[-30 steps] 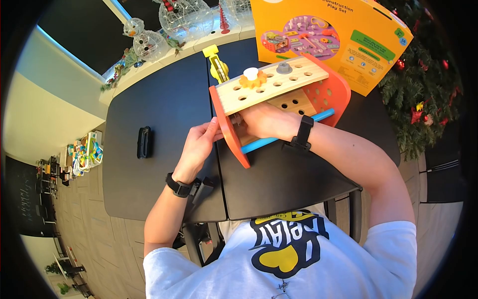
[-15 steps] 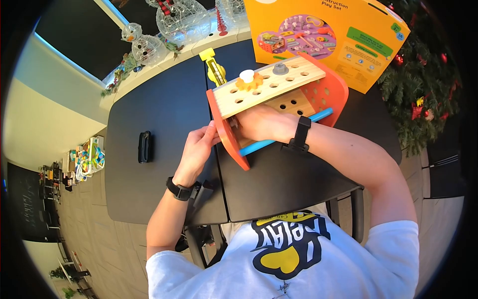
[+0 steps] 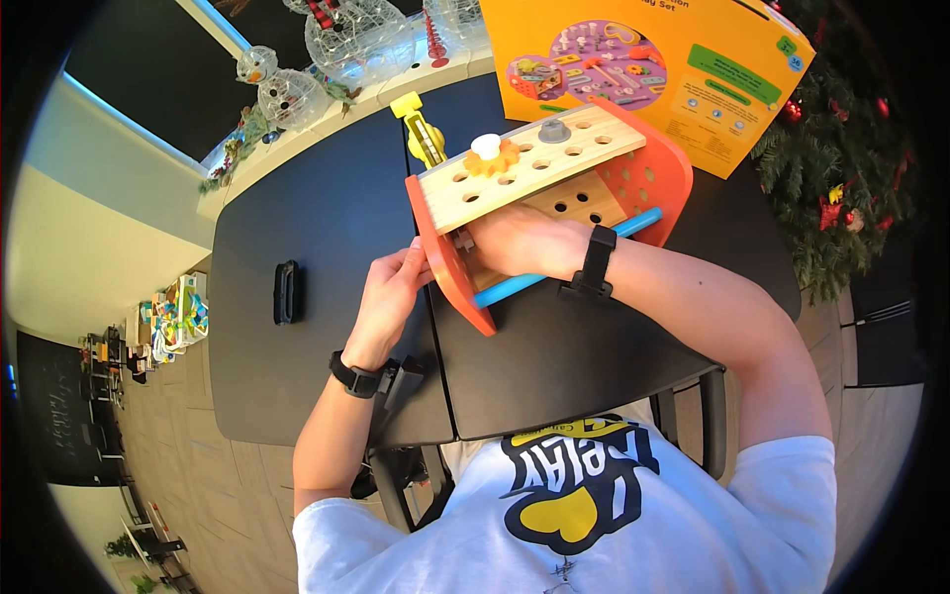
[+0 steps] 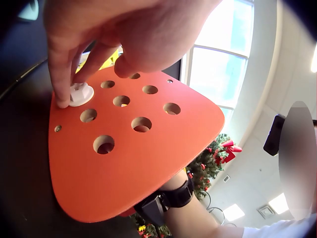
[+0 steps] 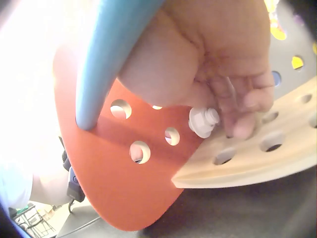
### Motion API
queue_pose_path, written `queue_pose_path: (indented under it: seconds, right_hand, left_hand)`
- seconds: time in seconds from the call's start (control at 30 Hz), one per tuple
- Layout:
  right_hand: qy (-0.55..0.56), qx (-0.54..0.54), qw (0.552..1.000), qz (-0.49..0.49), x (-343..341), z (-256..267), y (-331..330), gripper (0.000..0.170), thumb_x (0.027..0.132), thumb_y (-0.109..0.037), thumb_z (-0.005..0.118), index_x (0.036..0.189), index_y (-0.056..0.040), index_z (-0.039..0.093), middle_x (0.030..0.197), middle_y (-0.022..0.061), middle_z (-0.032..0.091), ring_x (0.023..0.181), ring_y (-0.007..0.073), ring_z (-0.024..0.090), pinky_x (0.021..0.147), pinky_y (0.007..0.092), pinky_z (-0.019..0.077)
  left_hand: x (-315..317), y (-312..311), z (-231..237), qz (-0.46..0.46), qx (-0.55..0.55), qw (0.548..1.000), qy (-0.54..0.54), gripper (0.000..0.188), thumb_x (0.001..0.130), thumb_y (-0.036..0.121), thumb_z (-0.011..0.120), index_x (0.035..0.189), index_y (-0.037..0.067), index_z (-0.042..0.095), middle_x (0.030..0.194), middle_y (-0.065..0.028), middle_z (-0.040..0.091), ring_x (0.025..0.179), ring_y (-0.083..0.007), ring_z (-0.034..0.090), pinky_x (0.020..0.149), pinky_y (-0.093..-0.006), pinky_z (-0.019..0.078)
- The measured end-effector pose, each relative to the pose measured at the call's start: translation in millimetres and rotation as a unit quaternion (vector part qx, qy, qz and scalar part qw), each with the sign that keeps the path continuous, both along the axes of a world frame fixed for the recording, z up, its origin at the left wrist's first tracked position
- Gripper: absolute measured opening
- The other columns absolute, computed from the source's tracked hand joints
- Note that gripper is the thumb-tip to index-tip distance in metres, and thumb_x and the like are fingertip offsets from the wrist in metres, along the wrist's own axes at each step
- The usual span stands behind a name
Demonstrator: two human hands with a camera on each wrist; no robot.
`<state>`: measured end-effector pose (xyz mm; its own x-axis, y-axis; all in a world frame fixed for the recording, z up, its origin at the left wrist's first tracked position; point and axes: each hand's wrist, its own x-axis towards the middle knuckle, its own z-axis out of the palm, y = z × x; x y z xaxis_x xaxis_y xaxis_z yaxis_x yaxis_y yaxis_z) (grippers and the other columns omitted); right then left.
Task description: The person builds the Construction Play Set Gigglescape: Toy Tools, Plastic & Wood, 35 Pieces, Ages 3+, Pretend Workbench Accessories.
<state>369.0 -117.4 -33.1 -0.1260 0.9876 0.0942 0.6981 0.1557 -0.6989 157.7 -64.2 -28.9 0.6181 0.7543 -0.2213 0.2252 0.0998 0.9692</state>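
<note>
A toy workbench with orange-red side panels (image 3: 450,259) and pale wooden boards (image 3: 554,163) stands tilted on the black table. Outside the near-left panel, my left hand (image 3: 394,282) holds a white bolt head (image 4: 80,94) between its fingers, against a hole in the panel. My right hand (image 3: 524,238) reaches in under the top board. Its fingers curl close round a white hexagonal nut (image 5: 201,122) on the panel's inner face. A blue rod (image 3: 515,289) crosses below the right wrist. On the top board sit an orange gear with a white bolt (image 3: 488,150) and a grey nut (image 3: 554,131).
A yellow toy piece (image 3: 424,134) stands beyond the workbench's left corner. Behind it rises a large yellow box (image 3: 712,79). A black case (image 3: 287,292) lies on the table's left half. A decorated Christmas tree (image 3: 831,198) stands at the right.
Both hands stay at the left panel with only slight movement. The workbench and yellow box have shifted a little to the left in the head view.
</note>
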Motion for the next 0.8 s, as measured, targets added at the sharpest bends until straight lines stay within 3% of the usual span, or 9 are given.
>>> queue_pose_path:
  seconds: [0.1, 0.3, 0.4, 0.7, 0.8]
  right_hand:
    - [-0.045, 0.028, 0.998, 0.024, -0.5, 5.6, -2.9, 0.03, 0.087, -0.015, 0.074, 0.111, -0.0019, 0.064, 0.109, 0.018, 0.073, 0.102, 0.0353, 0.07, 0.09, 0.0432, 0.0567]
    - [-0.007, 0.027, 1.0, -0.011, 1.8, -8.6, 6.4, 0.024, 0.094, -0.017, 0.067, 0.113, -0.0033, 0.067, 0.111, 0.018, 0.073, 0.106, 0.0364, 0.069, 0.09, 0.045, 0.0562]
    - [-0.1, -0.013, 0.995, -0.002, 2.6, -4.5, 5.2, 0.025, 0.096, -0.021, 0.064, 0.113, -0.0033, 0.069, 0.113, 0.0189, 0.073, 0.108, 0.0372, 0.069, 0.092, 0.0462, 0.0559]
    - [-0.099, 0.004, 0.995, 0.01, -3.4, 9.6, 1.0, 0.036, 0.086, -0.026, 0.077, 0.112, -0.0037, 0.068, 0.109, 0.018, 0.074, 0.104, 0.0341, 0.071, 0.09, 0.0437, 0.0569]
    - [-0.065, 0.046, 0.997, 0.021, -1.1, 10.5, -1.3, 0.034, 0.088, -0.023, 0.076, 0.114, -0.0042, 0.065, 0.108, 0.0179, 0.074, 0.103, 0.0337, 0.071, 0.089, 0.0432, 0.0571]
  left_hand:
    - [-1.1, 1.0, -2.0, 0.001, -0.004, 1.0, -0.001, 0.052, 0.115, 0.032, 0.043, 0.125, -0.012, 0.067, 0.122, -0.0173, 0.072, 0.116, -0.0213, 0.067, 0.109, -0.0353, 0.0482]
    - [-1.0, -0.4, -3.0, -0.004, 0.013, 1.0, -0.005, 0.05, 0.115, 0.03, 0.044, 0.124, -0.013, 0.067, 0.12, -0.0168, 0.073, 0.114, -0.0211, 0.068, 0.107, -0.0347, 0.0491]
    - [-1.1, 0.2, -5.0, -0.003, 0.013, 1.0, -0.005, 0.049, 0.115, 0.03, 0.044, 0.125, -0.013, 0.067, 0.119, -0.0167, 0.074, 0.113, -0.0211, 0.069, 0.106, -0.0344, 0.0494]
    - [-3.0, 3.1, -9.3, -0.004, 0.001, 1.0, -0.023, 0.049, 0.115, 0.03, 0.045, 0.126, -0.012, 0.067, 0.119, -0.0169, 0.074, 0.112, -0.0208, 0.069, 0.105, -0.0342, 0.0499]
    - [-2.6, 3.1, -8.8, -0.006, 0.004, 1.0, -0.018, 0.048, 0.115, 0.029, 0.045, 0.125, -0.012, 0.067, 0.119, -0.0168, 0.074, 0.112, -0.0206, 0.069, 0.105, -0.0342, 0.0502]
